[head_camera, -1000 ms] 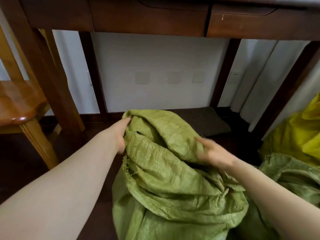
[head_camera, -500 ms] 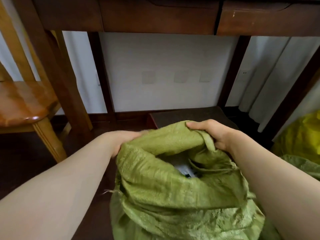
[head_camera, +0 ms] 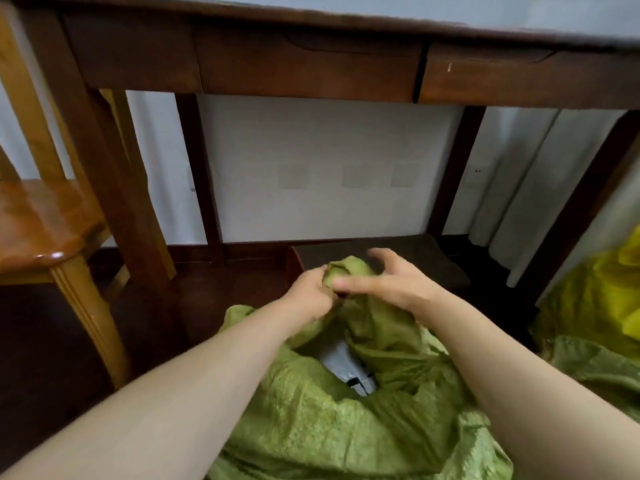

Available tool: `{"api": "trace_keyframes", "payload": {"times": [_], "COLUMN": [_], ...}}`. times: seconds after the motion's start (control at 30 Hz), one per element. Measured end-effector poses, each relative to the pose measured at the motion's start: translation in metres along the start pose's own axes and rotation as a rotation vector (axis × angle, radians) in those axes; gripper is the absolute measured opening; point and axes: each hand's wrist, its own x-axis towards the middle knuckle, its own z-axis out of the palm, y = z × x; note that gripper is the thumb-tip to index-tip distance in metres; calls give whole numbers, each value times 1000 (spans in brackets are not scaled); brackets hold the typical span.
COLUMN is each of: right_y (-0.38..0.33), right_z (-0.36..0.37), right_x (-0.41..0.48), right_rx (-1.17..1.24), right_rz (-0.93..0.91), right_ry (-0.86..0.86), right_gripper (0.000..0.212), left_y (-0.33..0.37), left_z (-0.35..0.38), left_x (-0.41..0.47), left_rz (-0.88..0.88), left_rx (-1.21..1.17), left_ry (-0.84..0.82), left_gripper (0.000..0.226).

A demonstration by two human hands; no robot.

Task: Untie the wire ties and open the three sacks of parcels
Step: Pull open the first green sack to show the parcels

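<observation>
- Your left hand (head_camera: 308, 297) is curled round a bunched fold of cloth at the far rim of the green sack (head_camera: 304, 434). Its fingertips are buried in the fold.
- Your right hand (head_camera: 394, 284) meets that same fold from the 3 o'clock side, with the thumb laid across it and the fingers arched over the top. It reads as a pinch on the cloth, though blur hides the exact finger contact.
- The two hands sit just beside each other on the one bunch, the left on its 9 o'clock side and the right on its 3 o'clock side.
- The green sack stands on the floor between your forearms.
- Its mouth gapes at 6 o'clock from the grip, and a pale parcel (head_camera: 341, 368) shows in the gap.
- No wire tie is visible on this sack, so it looks already untied, with only the widening left.
- The gap runs along the 12-to-6 line, and both hands hold its 12 o'clock end.
- To widen it, you would part the hands toward 9 and 3. Neither hand is nearer.
- A second green sack (head_camera: 599, 365) lies at 4 o'clock and a yellow sack (head_camera: 599, 299) at 3 o'clock, both nearer your right hand. You cannot tell here whether they are tied.
</observation>
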Motion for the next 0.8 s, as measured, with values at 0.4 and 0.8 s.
{"api": "trace_keyframes", "payload": {"times": [0.4, 0.8], "right_y": [49, 65], "right_z": [-51, 29], "right_x": [0, -28], "right_rx": [-464, -863], "right_rz": [144, 215], "right_ry": [396, -31], "right_gripper": [77, 110], "left_y": [14, 12], "left_z": [-52, -71], "left_x": [-7, 2], "left_rz": [-528, -370], "left_rx": [-304, -916], "left_ry": [-419, 455], "left_gripper": [45, 40]}}
